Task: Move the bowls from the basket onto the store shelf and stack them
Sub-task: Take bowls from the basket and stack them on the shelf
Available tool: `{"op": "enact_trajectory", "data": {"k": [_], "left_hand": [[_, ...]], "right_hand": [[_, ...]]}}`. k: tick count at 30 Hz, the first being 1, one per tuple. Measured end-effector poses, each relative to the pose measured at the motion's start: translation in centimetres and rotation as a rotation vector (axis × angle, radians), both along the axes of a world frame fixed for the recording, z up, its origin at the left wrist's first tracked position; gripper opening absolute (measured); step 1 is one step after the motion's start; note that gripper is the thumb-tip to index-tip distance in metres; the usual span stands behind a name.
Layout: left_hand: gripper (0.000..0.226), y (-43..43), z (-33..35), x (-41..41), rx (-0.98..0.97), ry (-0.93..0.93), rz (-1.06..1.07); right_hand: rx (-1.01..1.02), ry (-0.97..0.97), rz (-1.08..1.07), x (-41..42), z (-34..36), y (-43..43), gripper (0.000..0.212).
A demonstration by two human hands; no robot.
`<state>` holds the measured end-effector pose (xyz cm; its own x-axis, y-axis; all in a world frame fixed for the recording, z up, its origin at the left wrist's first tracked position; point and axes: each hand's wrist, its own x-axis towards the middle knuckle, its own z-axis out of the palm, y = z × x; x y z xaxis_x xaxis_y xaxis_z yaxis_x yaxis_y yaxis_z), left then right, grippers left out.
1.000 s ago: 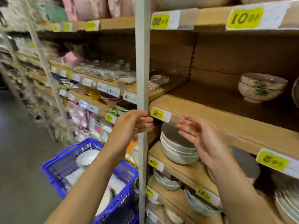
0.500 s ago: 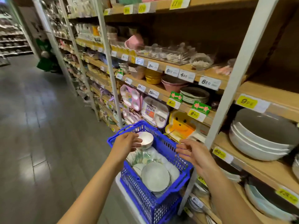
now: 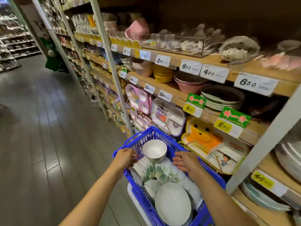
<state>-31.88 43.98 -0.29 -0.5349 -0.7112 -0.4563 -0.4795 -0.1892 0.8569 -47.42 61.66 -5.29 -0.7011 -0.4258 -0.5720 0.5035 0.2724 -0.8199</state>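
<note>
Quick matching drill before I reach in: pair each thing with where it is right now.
Things:
1. small white bowl
2. yellow bowls
3. bear-shaped tray
4. left hand

Places:
A. on a shelf, beside the pink bowls
B. over the left rim of the basket
C. inside the basket, at its far end
D. leaning upright, right of the basket

Pairs: 1-C, 2-A, 3-D, 4-B

1. The basket (image 3: 147, 136) stands just left of the shelf (image 3: 210, 115).
2. A bowl (image 3: 154, 150) sits at the basket's far end, on leaning plates (image 3: 162, 172).
3. A large plate (image 3: 172, 203) lies at the near end.
4. The left hand (image 3: 125, 158) and right hand (image 3: 185, 162) flank the bowl.
</note>
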Motion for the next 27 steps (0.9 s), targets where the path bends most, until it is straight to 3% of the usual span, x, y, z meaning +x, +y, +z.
{"op": "enact_trajectory", "data": {"k": [7,15,17,21,24,27], "left_hand": [[0.023,-4.2,-4.6,-5.4,0.041,-0.146,-0.006],[0.025,-8.7,-10.9,-11.8,-0.051,-0.342,-0.089],[0.014,-9.9,-12.4,-13.2,-0.048,-0.376,-0.138],[0.045,-12.2,-16.3,-16.3,-0.108,-0.515,-0.346],[0.054,-12.2,-18.0,-17.9,-0.182,-0.607,-0.465],[0.058,-11.8,-18.7,-18.7,-0.202,-0.686,-0.449]], "right_hand": [[0.14,-0.073,0.037,-3.4,-4.0,-4.1,0.016],[0.333,-0.212,0.034,-4.8,-9.3,-9.1,0.017],[0.349,-0.261,-0.004,-4.4,-10.3,-10.8,0.024],[0.303,-0.321,-0.142,-3.5,-12.6,-14.8,0.036],[0.296,-0.376,-0.327,-3.2,-14.8,-17.7,0.045],[0.41,-0.301,-0.449,-3.3,-17.0,-19.0,0.046]]}}
